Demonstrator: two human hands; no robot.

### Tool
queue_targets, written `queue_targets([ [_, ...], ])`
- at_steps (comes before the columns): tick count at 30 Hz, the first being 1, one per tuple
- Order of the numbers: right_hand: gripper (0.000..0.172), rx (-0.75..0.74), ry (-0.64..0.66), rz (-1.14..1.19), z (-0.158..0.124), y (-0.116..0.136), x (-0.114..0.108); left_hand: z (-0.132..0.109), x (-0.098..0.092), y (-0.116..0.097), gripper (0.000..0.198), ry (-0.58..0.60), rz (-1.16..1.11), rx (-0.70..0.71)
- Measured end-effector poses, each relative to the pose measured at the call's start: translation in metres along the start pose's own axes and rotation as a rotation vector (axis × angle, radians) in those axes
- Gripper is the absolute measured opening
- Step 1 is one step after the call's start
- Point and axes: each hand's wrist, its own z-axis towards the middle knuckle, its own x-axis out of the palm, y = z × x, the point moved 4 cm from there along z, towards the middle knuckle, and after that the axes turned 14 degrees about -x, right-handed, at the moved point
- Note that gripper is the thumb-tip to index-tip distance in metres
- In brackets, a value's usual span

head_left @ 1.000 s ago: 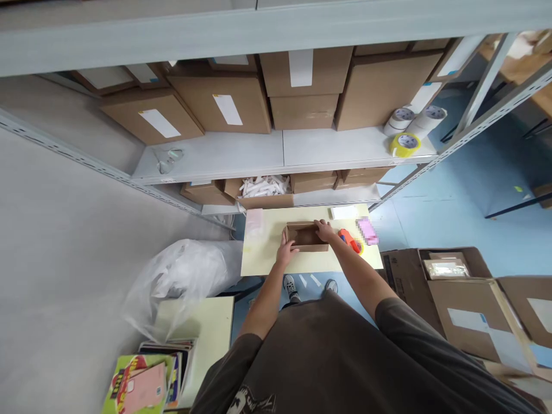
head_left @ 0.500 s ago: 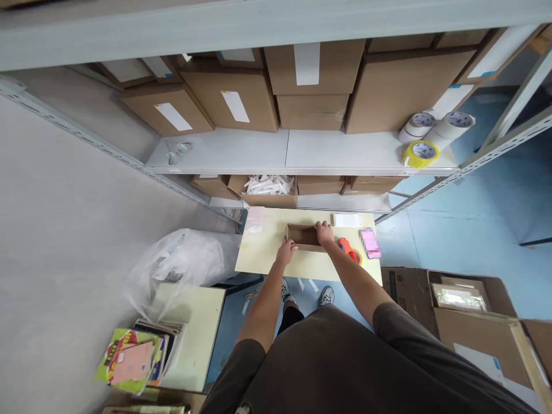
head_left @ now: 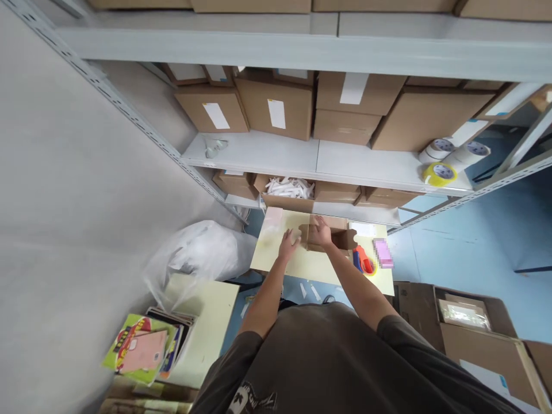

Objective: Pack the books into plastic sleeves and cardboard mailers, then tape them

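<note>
A small brown cardboard box (head_left: pixel 338 237) lies on the pale yellow table (head_left: pixel 317 265) below the shelves. My right hand (head_left: pixel 319 232) rests on top of the box with fingers spread over it. My left hand (head_left: pixel 288 244) hovers just left of the box, fingers loosely spread, touching or almost touching its left end. An orange tape dispenser (head_left: pixel 363 260) and a pink item (head_left: pixel 383 253) lie on the table to the right of the box.
Grey metal shelves (head_left: pixel 328 167) hold many cardboard boxes and tape rolls (head_left: pixel 439 172). A box of white pieces (head_left: pixel 288 190) sits on the lower shelf. A clear plastic bag (head_left: pixel 199 256) and colourful books (head_left: pixel 140 351) are at left; open cartons (head_left: pixel 470 322) at right.
The box has been turned and shifted to the right on the table. My right hand moved onto its top and my left hand came off its left end. The camera swung left.
</note>
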Motion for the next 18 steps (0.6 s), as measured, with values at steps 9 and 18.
queue_targets([
  [9, 0.066, 0.066, -0.065, -0.152, 0.062, 0.018, 0.119, 0.101, -0.112, 0.070, 0.065, -0.048, -0.074, -0.153],
  [18, 0.073, 0.340, 0.068, -0.183, 0.099, -0.049, 0.220, 0.189, -0.115, 0.140, 0.065, 0.079, -0.120, -0.265],
])
